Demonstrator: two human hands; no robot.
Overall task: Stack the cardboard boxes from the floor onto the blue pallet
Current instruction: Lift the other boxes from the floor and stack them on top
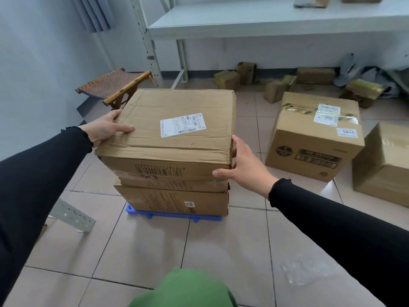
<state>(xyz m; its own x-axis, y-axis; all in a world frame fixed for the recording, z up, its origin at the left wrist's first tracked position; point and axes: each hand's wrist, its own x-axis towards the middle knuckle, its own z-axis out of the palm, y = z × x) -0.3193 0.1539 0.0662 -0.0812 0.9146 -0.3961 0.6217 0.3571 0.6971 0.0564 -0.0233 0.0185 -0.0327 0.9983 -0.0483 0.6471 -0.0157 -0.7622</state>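
A small blue pallet (141,212) lies on the tiled floor, mostly hidden under a stack of three cardboard boxes. The top box (177,111) is large, creased, and bears a white shipping label. My left hand (104,128) presses its left edge, thumb lying on the top face. My right hand (243,165) is flat against its right side near the front corner, fingers spread. The lower boxes (172,199) sit squarely on the pallet. To the right on the floor stand a taped box marked 5842 (314,140) and another cardboard box (385,165) cut by the frame edge.
A folding stool with a woven seat (115,84) stands behind the stack on the left. A white metal shelf (265,23) runs along the back wall, with several small parcels (276,85) and bags beneath. A perforated metal bracket (73,216) lies at left. Bubble wrap (303,269) lies near right.
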